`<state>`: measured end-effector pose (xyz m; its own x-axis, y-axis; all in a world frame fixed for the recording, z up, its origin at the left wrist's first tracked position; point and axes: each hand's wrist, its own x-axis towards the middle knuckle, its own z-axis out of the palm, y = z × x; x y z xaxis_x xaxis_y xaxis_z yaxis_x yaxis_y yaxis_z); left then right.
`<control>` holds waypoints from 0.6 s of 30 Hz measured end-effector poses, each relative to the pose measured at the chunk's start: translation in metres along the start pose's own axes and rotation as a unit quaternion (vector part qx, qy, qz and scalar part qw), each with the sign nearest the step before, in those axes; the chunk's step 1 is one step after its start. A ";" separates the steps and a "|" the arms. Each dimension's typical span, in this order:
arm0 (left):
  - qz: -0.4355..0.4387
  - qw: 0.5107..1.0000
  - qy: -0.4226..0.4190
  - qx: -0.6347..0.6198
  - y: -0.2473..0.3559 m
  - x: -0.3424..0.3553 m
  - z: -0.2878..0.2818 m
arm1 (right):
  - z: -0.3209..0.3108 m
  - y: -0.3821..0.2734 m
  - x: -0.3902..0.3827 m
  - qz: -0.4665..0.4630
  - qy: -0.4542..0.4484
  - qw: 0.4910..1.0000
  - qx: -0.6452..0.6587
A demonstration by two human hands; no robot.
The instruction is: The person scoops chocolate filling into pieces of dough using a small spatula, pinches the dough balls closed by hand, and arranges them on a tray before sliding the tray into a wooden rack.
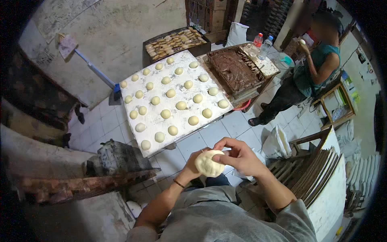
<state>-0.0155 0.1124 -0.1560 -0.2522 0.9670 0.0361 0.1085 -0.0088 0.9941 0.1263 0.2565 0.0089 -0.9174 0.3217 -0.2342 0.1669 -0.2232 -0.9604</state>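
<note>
A flattened round of pale dough (pixel 209 164) is held up in front of my body, between both hands. My left hand (pixel 192 166) supports it from behind and from its left side, most of its fingers hidden by the dough. With thumb and fingers, my right hand (pixel 238 158) pinches the dough's right edge. Beyond my hands, a white floured board (pixel 161 131) bears several dough balls (pixel 181 105) in loose rows. To its right sits a tray of brown chocolate-like paste (pixel 234 69).
Behind the board is a dark tray of browned, filled pieces (pixel 174 42). Two bottles (pixel 265 47) stand on the far table. At the right, a person (pixel 316 64) in a teal top holds a small pale piece. Stacked boards (pixel 314 177) lean near my right arm. A blue-handled broom (pixel 94 67) leans left.
</note>
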 end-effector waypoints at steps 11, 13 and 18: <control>-0.146 0.989 -0.001 -0.032 0.018 0.099 -0.032 | -0.066 0.010 0.066 -0.124 -0.062 0.801 -0.583; -0.155 0.987 -0.026 -0.030 0.006 0.115 -0.038 | -0.096 0.013 0.087 -0.160 -0.072 0.853 -0.492; -0.119 0.982 0.070 0.126 0.081 0.166 -0.056 | -0.219 0.029 0.171 -0.114 0.227 0.869 -0.424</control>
<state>-0.1027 0.2583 -0.0638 -0.4280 0.8890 -0.1626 0.2609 0.2938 0.9196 0.0529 0.5065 -0.0926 -0.7568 0.6413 0.1266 0.3817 0.5907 -0.7109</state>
